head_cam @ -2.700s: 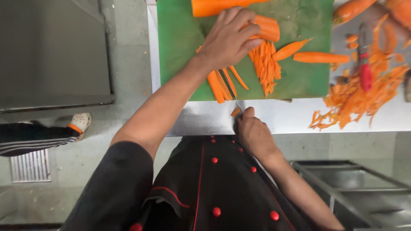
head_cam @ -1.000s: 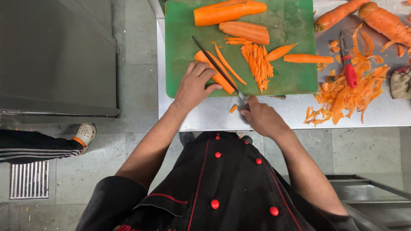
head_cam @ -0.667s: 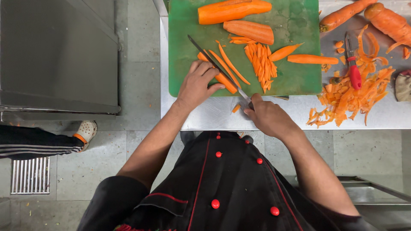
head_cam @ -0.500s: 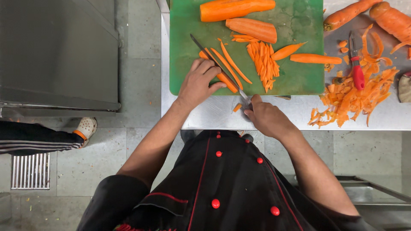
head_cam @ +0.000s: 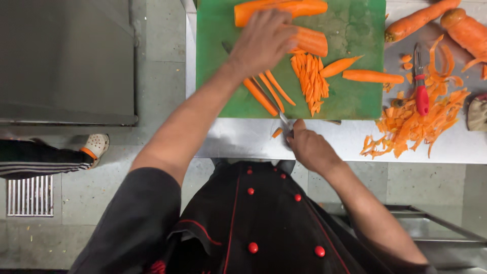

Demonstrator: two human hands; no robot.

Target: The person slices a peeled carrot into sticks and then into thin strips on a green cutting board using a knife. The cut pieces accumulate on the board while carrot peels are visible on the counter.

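Observation:
My right hand [head_cam: 309, 147] grips the handle of a knife [head_cam: 261, 91] at the near edge of the counter; its blade lies across the green cutting board [head_cam: 355, 30] among long carrot slices [head_cam: 266, 91]. My left hand [head_cam: 261, 40] hovers over the board's far middle, fingers spread, close to a half carrot [head_cam: 312, 40] and a large peeled carrot [head_cam: 284, 7]. It is blurred and holds nothing that I can see. A pile of thin carrot sticks [head_cam: 309, 81] lies in the board's middle, with two tapered carrot pieces [head_cam: 373, 76] to the right.
A red-handled peeler [head_cam: 420, 83] lies in a heap of carrot peelings [head_cam: 416, 122] right of the board. Whole carrots [head_cam: 464, 30] lie at the far right. A small carrot bit [head_cam: 276, 133] sits on the steel counter. Another person's foot and striped trouser leg [head_cam: 56, 155] are at the left.
My left hand has lifted off the carrot slices by the blade and moved away from me toward the half carrot. My right hand and the knife stay put.

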